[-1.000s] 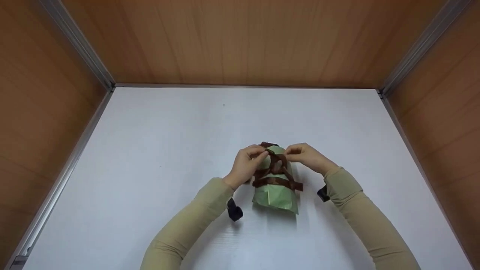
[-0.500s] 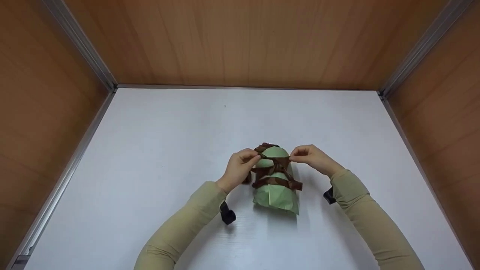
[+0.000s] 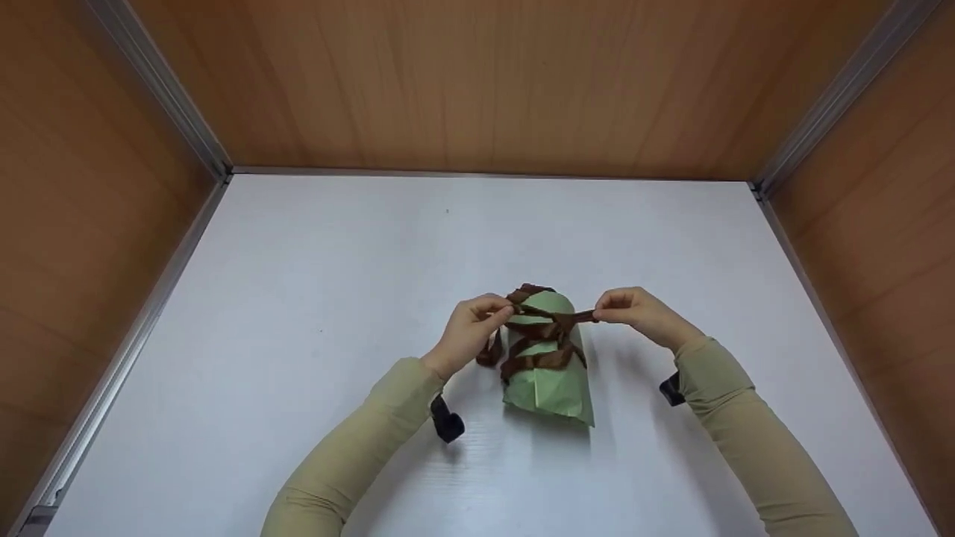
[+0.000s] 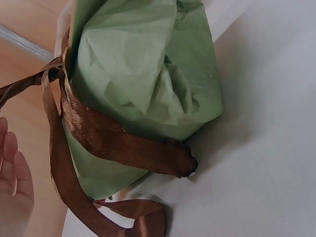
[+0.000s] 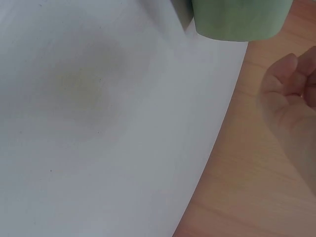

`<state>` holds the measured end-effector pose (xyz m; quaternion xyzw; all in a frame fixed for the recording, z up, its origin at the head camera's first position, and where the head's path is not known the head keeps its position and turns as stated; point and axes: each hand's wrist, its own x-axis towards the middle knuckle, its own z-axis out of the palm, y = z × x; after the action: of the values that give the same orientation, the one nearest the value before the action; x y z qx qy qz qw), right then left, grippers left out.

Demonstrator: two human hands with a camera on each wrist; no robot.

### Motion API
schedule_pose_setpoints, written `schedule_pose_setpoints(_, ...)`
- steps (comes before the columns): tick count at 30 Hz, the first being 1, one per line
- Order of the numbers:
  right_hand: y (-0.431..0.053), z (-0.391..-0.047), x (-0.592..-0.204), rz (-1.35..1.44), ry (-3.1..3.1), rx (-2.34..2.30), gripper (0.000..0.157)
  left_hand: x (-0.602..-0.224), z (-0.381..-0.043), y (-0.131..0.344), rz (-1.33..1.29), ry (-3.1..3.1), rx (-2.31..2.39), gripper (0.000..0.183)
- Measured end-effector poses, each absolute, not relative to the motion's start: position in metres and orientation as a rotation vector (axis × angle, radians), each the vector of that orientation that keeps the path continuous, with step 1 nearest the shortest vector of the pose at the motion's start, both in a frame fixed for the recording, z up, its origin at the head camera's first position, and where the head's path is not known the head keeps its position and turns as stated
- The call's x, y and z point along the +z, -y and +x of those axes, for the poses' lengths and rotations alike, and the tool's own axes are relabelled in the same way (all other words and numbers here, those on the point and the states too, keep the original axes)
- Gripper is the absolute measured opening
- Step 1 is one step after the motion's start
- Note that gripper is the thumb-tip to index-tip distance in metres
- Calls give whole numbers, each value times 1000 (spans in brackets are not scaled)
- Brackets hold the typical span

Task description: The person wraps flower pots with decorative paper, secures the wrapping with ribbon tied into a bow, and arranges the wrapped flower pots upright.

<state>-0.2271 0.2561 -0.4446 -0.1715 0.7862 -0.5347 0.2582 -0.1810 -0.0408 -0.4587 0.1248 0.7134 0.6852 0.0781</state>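
Note:
A package in green paper, rounded at the far end, lies on the white table. Brown satin ribbon crosses over it, with a knot near its upper part. At the package's left side my left hand pinches one strand between thumb and fingertips. My right hand pinches another strand, drawn out to the right from the knot. Up close in the left wrist view, the folded paper end and a loose ribbon tail show. The right wrist view has the package's smooth green side and my curled right hand.
Wood-grain panels with metal edging stand behind and to both sides of the white table. A ribbon loop hangs on the package's left side. Dark straps sit at both wrists.
My right hand has moved right, pulling its strand out from the package, and my left hand has shifted slightly left. The ribbon tail that stuck out at the lower right has been drawn in.

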Motion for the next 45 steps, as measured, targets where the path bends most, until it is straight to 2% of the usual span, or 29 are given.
schedule_pose_setpoints(13,-278,-228,-443,-431,-2073,-1358,6,-456,-187,55,343,-1808,2036,14)
schedule_pose_setpoints(23,-292,-229,-443,-440,-2146,-1221,15,-459,-189,68,372,-1823,2011,19)
schedule_pose_setpoints(34,-308,-228,-447,-527,-2110,-1185,8,-464,-190,85,377,-1939,1920,20)
schedule_pose_setpoints(41,-316,-226,-452,-574,-2124,-1208,11,-467,-187,95,362,-1992,1832,20)
schedule_pose_setpoints(45,-319,-223,-457,-550,-2177,-1191,19,-470,-185,99,366,-2036,1761,20)
